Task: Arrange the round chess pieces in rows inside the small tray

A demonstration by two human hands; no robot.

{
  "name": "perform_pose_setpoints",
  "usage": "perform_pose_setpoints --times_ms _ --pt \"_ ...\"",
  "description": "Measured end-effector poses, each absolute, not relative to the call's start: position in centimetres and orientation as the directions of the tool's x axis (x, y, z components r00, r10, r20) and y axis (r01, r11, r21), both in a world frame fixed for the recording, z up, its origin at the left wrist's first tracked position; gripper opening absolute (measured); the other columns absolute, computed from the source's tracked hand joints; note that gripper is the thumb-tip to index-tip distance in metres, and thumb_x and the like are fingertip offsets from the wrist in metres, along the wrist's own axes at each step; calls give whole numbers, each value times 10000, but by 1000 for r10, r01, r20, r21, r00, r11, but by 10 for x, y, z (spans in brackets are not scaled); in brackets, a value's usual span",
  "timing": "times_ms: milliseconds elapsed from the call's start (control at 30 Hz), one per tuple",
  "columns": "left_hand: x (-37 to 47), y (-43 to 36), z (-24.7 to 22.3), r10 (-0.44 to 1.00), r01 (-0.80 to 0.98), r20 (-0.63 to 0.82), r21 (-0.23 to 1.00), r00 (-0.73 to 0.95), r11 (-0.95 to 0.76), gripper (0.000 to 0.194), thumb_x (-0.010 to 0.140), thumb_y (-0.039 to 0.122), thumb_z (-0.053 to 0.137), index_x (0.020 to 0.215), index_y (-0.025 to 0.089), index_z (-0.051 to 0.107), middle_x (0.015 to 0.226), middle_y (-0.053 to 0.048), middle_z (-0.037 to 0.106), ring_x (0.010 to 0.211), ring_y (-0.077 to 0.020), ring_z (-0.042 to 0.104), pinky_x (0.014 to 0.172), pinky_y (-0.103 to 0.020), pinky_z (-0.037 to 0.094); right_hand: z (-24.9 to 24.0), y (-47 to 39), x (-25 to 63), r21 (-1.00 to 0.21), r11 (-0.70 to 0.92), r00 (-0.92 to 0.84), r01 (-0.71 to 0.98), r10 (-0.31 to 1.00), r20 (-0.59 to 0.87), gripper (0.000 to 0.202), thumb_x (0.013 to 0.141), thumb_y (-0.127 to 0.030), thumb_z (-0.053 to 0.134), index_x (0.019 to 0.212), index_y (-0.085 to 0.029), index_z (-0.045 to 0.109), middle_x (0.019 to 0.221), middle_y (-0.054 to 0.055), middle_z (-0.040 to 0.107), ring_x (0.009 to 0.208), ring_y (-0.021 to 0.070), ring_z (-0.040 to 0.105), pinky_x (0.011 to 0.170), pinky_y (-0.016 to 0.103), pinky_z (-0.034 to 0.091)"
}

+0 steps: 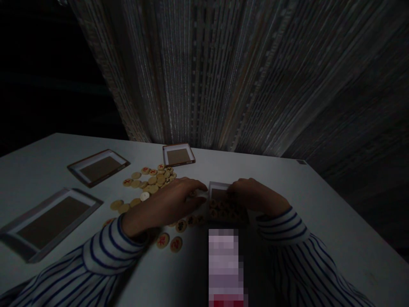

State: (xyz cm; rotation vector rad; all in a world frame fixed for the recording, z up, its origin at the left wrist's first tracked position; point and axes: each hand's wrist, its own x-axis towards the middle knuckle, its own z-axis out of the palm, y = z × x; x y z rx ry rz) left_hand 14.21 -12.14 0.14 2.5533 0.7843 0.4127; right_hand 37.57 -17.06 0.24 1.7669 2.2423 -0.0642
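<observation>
My left hand (172,200) is over the wooden round pieces, thumb and fingers apart, just left of a small box (219,192). Nothing shows between its fingertips. My right hand (252,195) reaches over the box's right side, its fingertips bent down and hidden in shadow. Inside the box, round pieces (223,204) lie in rows in its near part, while its far part shows a bare bottom. Loose pieces (153,180) spread on the table left of and beneath my left hand. Two red-marked pieces (169,242) lie nearer to me.
Three shallow open trays stand on the white table (249,166): a large one (53,221) at the left, another (99,166) behind it, and a smaller one (179,154) at the back. A string curtain (198,76) hangs behind the table.
</observation>
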Motion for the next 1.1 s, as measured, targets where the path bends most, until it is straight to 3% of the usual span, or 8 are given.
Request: perform_pose_setpoints --times_ms 1100 --pt "142 -123 6 560 435 143 487 816 -758 297 852 326 511 1110 213 603 1082 -48 661 1001 -200 597 861 -304 437 3 -171 375 138 280 -239 950 937 -254 277 811 -123 440 930 -190 682 902 91 706 799 225 666 633 305 460"
